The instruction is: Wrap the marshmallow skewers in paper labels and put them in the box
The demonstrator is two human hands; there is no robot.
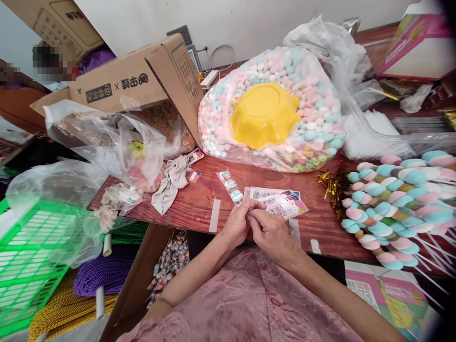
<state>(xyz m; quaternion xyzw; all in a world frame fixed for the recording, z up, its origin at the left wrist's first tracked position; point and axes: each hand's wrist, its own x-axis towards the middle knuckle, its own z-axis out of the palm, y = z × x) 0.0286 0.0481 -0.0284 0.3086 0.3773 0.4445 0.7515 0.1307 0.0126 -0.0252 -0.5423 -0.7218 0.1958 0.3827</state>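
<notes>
A slim printed clear packet with pale marshmallows inside points away from me above the table. My left hand is closed around its near end. My right hand meets the left at the fingertips, its fingers pinched together; what lies between them is hidden. Just beyond my right hand, flat printed packets lie overlapping on the reddish wooden table. A strip of whitish tape is stuck to the tabletop left of my hands.
Behind sits a large bag of marshmallows with a yellow bowl upside down on it. Marshmallow skewers are piled at right. A cardboard box, grey gloves and a green basket are at left.
</notes>
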